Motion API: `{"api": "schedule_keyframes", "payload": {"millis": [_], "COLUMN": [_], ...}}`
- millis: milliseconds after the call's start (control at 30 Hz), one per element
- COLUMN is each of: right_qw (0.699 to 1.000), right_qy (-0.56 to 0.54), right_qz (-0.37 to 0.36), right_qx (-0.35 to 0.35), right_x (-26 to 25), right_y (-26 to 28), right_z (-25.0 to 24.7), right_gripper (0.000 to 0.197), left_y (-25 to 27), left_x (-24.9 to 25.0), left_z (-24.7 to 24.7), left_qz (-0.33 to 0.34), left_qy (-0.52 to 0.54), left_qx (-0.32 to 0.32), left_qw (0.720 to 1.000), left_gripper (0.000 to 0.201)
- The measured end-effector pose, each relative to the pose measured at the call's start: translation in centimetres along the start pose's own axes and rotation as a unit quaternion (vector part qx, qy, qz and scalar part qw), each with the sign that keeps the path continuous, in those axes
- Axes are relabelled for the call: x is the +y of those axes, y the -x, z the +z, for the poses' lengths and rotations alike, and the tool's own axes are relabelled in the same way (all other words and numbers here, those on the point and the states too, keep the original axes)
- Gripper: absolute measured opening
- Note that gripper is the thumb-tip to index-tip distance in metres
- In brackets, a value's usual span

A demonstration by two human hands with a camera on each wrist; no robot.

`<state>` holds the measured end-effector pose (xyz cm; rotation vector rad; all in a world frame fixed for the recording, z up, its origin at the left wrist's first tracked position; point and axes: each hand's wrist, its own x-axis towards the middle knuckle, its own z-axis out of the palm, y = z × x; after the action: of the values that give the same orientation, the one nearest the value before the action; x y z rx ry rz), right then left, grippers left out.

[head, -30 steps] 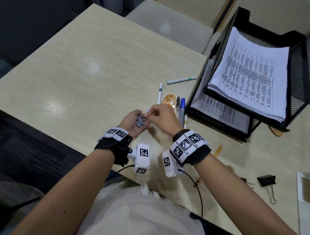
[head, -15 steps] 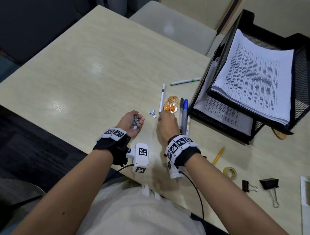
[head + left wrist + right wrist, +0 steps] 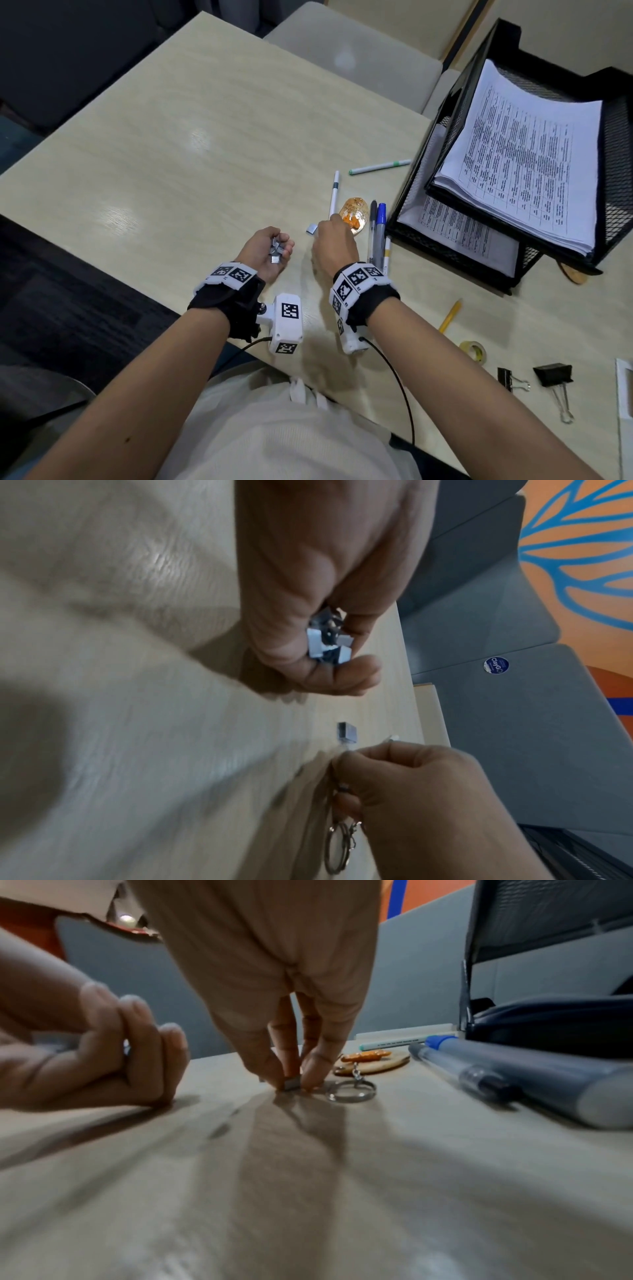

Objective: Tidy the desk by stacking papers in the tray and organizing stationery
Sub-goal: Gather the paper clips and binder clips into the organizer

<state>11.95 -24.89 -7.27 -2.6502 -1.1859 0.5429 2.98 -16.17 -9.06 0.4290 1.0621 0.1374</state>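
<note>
Left hand (image 3: 265, 248) is cupping small grey staple blocks (image 3: 329, 643) — fingers curled. Right hand (image 3: 334, 240) is pinching one staple block (image 3: 291, 1083) on the desk (image 3: 191, 144).

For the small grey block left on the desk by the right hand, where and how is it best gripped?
Probably a pinch on two opposite side faces of the small grey block, coming straight down: it is low, flat on the desk, with its other sides free. The right hand is beside it.
</note>
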Motion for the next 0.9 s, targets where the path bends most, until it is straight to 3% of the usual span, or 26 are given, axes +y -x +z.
{"api": "schedule_keyframes", "payload": {"millis": [133,233,333,400,467,533,600,700,800,900], "right_qw": [1.0,0.989,0.966,0.954,0.948,0.957,0.977,0.991,0.99,0.989], "right_qy": [-0.024,-0.145,-0.259,-0.3,-0.316,-0.283,-0.209,-0.124,-0.05,0.0], "right_qz": [-0.01,0.02,-0.023,-0.027,-0.003,0.027,0.029,-0.031,-0.107,-0.115], "right_qx": [-0.007,0.009,0.001,-0.015,0.022,0.053,0.026,-0.048,-0.074,-0.093], "right_x": [1.1,1.1,-0.2,-0.5,0.6,2.3,3.5,3.6,3.1,2.9], "right_y": [0.5,1.2,2.2,2.1,1.0,-0.1,-0.6,0.1,0.7,0.2], "right_z": [-0.1,-0.9,-2.5,-3.6,-4.4,-4.7,-4.2,-2.4,-0.9,-0.9], "right_gripper": [0.015,0.004,0.012,0.017,0.014,0.012,0.015,0.021,0.021,0.021], "left_y": [-0.1,-0.2,-0.2,0.0,0.2,0.2,0.3,0.3,0.3,0.3], "left_x": [-0.3,-0.8,-1.2,-1.3,-1.2,-1.0,-0.8,-0.5,-0.4,-0.3], "left_z": [-0.1,0.4,0.9,1.0,0.8,0.4,0.1,0.1,0.3,0.1], "left_qz": [0.016,0.022,0.013,-0.001,-0.017,-0.021,-0.024,-0.027,-0.025,-0.02], "left_qy": [0.004,0.008,0.001,-0.003,-0.027,-0.049,-0.057,-0.058,-0.055,-0.05], "left_qx": [0.008,-0.013,-0.05,-0.048,-0.039,-0.026,-0.021,-0.019,-0.021,-0.016], "left_qw": [1.0,1.0,0.999,0.999,0.999,0.998,0.998,0.998,0.998,0.998], "left_gripper": [0.034,0.036,0.047,0.039,0.036,0.037,0.038,0.038,0.038,0.038]}}
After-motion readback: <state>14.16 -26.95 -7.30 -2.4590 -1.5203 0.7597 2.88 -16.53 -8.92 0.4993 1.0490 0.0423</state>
